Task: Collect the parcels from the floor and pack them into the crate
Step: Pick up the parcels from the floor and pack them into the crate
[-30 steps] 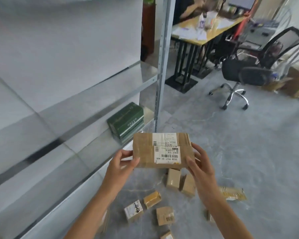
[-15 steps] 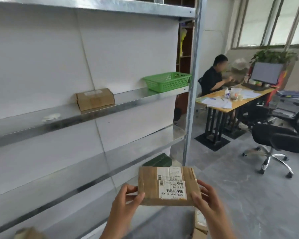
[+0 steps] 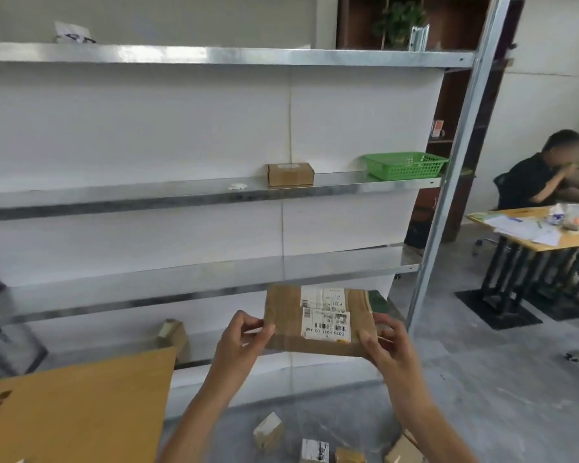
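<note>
You hold the flat brown cardboard parcel with white labels (image 3: 315, 324) up in the air, in front of the grey metal shelves (image 3: 181, 279). Your left hand (image 3: 244, 339) pinches its left edge. Your right hand (image 3: 385, 342) grips its right edge. Small brown parcels (image 3: 268, 431) lie on the grey floor (image 3: 482, 379) below your arms. A big brown cardboard sheet (image 3: 77, 406) sits low on your left.

The parcel (image 3: 283, 315) is matt brown cardboard banded with slightly shiny tape, its labels (image 3: 326, 324) smooth white paper. The shelves (image 3: 181, 195) are bare metal — a dull, streaky sheen. Far right, the basket (image 3: 405, 165) is green plastic mesh; the floor (image 3: 482, 379) is grey concrete, smooth and mottled.
</note>
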A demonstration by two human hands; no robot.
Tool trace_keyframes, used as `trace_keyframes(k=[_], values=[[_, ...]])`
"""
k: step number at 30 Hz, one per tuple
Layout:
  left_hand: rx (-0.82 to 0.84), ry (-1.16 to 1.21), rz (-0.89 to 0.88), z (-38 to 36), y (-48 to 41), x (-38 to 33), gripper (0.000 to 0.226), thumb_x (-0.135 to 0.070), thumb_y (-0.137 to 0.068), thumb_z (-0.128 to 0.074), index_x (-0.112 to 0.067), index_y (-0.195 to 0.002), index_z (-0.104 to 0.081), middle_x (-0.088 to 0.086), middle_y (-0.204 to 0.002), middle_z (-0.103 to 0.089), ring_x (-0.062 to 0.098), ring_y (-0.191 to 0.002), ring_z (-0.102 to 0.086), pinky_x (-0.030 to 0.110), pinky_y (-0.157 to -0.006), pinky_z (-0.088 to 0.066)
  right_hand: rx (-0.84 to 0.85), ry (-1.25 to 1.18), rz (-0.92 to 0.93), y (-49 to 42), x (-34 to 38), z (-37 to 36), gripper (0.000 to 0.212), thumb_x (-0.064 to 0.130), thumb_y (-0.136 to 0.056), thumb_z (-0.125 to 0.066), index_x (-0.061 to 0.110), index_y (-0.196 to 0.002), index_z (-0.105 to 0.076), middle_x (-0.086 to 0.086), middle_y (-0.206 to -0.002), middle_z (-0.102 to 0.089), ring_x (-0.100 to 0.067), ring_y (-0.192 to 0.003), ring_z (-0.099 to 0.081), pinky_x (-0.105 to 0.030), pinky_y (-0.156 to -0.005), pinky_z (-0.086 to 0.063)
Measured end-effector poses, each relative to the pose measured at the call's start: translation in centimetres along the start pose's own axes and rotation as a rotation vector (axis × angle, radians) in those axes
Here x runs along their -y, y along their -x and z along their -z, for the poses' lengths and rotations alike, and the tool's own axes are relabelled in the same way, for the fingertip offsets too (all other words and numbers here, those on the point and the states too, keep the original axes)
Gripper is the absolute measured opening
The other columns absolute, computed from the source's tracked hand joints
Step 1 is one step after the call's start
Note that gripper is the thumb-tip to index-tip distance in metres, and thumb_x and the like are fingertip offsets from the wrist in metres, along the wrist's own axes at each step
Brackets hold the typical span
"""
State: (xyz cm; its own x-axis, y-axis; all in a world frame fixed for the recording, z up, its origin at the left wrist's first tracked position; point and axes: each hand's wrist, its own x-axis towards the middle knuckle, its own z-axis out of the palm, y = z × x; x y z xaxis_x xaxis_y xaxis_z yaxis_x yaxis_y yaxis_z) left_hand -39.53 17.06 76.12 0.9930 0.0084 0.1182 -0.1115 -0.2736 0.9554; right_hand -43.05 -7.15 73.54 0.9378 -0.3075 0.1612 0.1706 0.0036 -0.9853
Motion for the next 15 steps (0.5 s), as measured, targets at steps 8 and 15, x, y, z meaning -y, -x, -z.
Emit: trace_keyframes(k=[8,15], values=[[-0.087,0.022,-0.010,9.1,11.3,1.0,0.019,-0.030,-0.084,-0.066,-0.015,-0.084,-0.055,-0.006,-0.087,-0.066,0.005,-0.083,-0.062,0.020,-0.072,-0.046,0.092,-0.025,0.069,11.7,2.7,-5.4,0.054,0.048,-0.066,-0.071,0.030,-0.115,-0.058,-0.009,-0.100,-0.066,-0.033,-0.100,-0.064,-0.052,-0.091,-0.052],[-0.135,-0.054,0.064,17.6,21.8,4.1,0.023,-0.038,-0.083,-0.065,-0.017,-0.087,-0.057,-0.008,-0.089,-0.069,-0.007,-0.081,-0.062,0.011,-0.064,-0.044,0.172,-0.068,0.022,22.5,2.1,-10.3,0.037,0.042,-0.076,-0.065,0.032,-0.111,-0.061,0.000,-0.097,-0.069,-0.022,-0.101,-0.065,-0.036,-0.085,-0.056]])
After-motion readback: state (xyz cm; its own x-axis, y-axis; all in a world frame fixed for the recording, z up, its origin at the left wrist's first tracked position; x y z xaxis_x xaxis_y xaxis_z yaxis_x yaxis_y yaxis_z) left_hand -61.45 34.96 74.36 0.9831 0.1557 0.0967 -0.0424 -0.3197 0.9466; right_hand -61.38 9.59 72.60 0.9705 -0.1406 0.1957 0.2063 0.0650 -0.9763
